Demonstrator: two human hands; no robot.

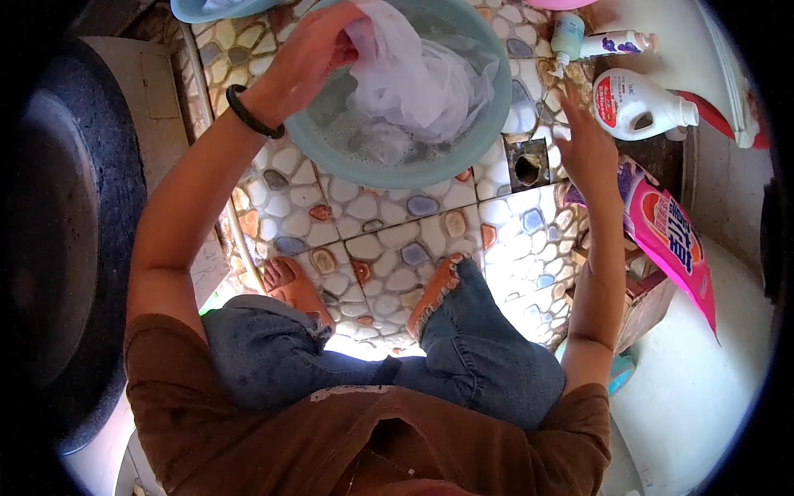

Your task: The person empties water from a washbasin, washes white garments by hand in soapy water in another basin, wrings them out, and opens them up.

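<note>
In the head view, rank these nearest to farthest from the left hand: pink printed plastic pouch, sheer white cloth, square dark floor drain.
1. Sheer white cloth: held by the left hand.
2. Square dark floor drain: right of centre.
3. Pink printed plastic pouch: far right.

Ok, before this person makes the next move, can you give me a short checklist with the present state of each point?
1. Left hand gripping the white cloth: ok.
2. Lower part of the cloth inside the blue-green basin: ok, lying in cloudy, bubbly water.
3. Right hand free: ok, it looks empty, out to the side of the basin.
4. Dark wristband out of the water: ok, outside the rim.
5. Drain hole uncovered: ok.
6. Pink packet sealed: cannot tell.
</note>
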